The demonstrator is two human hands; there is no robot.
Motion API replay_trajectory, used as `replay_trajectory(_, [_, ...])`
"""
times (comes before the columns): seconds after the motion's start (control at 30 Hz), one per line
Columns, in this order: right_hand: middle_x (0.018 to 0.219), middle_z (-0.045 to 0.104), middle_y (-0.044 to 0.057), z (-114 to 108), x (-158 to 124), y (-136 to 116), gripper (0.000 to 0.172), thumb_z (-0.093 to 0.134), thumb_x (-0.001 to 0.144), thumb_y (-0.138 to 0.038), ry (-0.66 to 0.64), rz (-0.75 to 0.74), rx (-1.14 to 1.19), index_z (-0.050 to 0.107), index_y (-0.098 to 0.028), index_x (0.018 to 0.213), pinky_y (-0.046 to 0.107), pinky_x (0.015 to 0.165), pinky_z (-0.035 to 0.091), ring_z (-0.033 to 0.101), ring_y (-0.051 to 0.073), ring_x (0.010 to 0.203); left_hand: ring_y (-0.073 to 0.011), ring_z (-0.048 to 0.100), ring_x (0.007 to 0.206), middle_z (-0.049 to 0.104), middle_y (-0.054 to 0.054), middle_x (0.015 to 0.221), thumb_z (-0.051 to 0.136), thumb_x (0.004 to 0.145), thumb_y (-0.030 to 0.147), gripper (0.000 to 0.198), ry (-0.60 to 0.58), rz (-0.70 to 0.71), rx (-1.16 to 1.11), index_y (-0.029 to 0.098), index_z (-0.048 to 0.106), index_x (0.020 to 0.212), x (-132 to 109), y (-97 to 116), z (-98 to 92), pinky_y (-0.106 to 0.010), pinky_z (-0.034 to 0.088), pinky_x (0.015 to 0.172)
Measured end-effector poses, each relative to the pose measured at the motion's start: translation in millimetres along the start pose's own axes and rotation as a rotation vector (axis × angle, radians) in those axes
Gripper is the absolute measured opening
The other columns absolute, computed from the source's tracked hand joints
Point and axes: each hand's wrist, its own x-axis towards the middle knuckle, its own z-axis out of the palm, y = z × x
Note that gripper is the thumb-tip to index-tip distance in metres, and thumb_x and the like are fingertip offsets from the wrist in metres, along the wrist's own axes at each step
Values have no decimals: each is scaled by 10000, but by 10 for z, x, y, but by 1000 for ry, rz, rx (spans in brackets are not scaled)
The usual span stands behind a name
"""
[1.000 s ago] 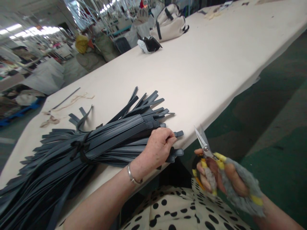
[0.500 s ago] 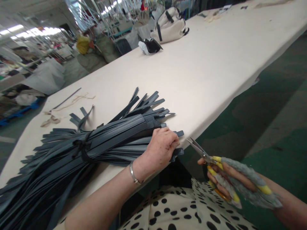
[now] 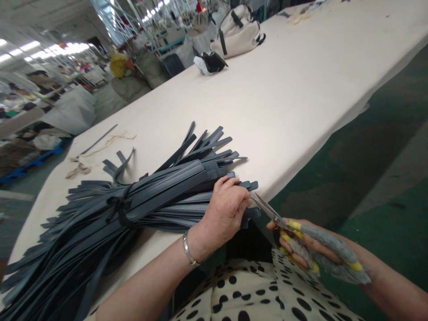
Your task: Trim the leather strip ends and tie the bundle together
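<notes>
Many straps (image 3: 174,176) — scissors (image 3: 272,214) beside left fingers (image 3: 241,200).

head view, forward-down (tilted)

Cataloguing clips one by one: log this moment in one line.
left hand: curled over strap ends, held item unclear | right hand: holding scissors, blades parted, tips near left hand | strap bundle: black tie, on table

Two hands (image 3: 225,208) (image 3: 318,248), one pair of scissors (image 3: 277,218), one bundle of straps (image 3: 174,180)
One black tie (image 3: 124,216), one bracelet (image 3: 188,249), one worktop (image 3: 301,89), one cream bag (image 3: 236,42); the straps overlap too closely to count.
</notes>
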Motion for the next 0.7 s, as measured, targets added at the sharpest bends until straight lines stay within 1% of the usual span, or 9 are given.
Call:
replay_trajectory(0.1, [835, 522, 33, -93, 74, -63, 723, 607, 787, -640, -62, 46, -67, 421, -196, 1327, 213, 485, 343, 463, 82, 542, -162, 545, 1021, 622, 7, 811, 453, 921, 148, 131, 15, -1, 19, 196, 528, 824, -6, 15, -10, -409, 262, 1091])
replay_trajectory(0.2, [818, 527, 31, -154, 114, -90, 782, 643, 741, -665, -82, 85, -71, 423, -186, 1319, 207, 487, 336, 467, 88, 551, -146, 537, 952, 592, 1, 816, 467, 917, 153, 126, 32, -11, -2, 190, 517, 808, 0, 26, -18, -395, 294, 1060])
replay_trajectory(0.37, [857, 518, 44, -228, 138, -52, 670, 624, 799, -595, -81, 30, 9, 438, -214, 1318, 205, 485, 331, 451, 87, 564, -141, 506, 875, 555, -1, 797, 481, 914, 162, 137, 83, 0, -31, 182, 520, 784, 4, 19, 2, -382, 344, 993])
replay_trajectory(0.47, [851, 510, 44, -270, 186, -47, 683, 645, 784, -586, -106, -3, 27, 451, -203, 1315, 196, 474, 307, 437, 79, 558, -141, 502, 868, 546, 8, 781, 489, 909, 153, 130, 82, 7, -37, 182, 514, 785, 1, 8, 9, -399, 330, 999])
replay_trajectory(0.53, [853, 502, 44, -293, 221, -52, 665, 645, 791, -566, -101, -14, 35, 459, -196, 1312, 192, 474, 301, 434, 75, 560, -141, 500, 866, 543, 10, 781, 490, 905, 146, 123, 78, 4, -55, 182, 507, 789, -3, 3, 7, -401, 329, 998])
replay_trajectory(0.7, [865, 501, 38, -367, 235, 33, 626, 629, 806, -563, -103, -27, 72, 469, -229, 1311, 187, 441, 287, 428, 67, 533, -146, 496, 875, 536, 0, 788, 484, 908, 161, 121, 76, -25, -80, 178, 499, 790, -13, 12, 7, -398, 329, 998])
